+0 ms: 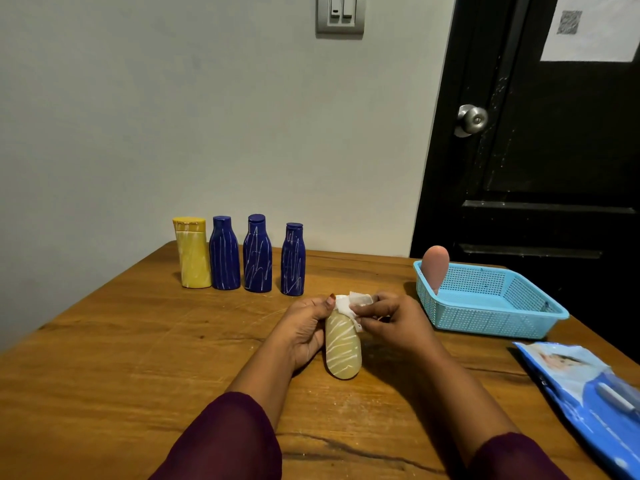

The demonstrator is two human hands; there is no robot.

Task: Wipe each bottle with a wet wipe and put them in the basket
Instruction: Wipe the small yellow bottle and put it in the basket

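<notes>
- While the left hand grips the pale bottle by its side, the right hand pinches the wet wipe against the bottle's cap end.
- Bottle is low at mid-table; can't tell if its base touches.
- Likely done: one pink bottle leaning in the basket, far-left corner.
- In progress: white streaks cover the pale bottle's body, so its wipe looks barely started.
- Left: yellow bottle and three blue bottles, upright in a row by the wall, streaked.
- Wipe pack lies right, near the basket.
</notes>
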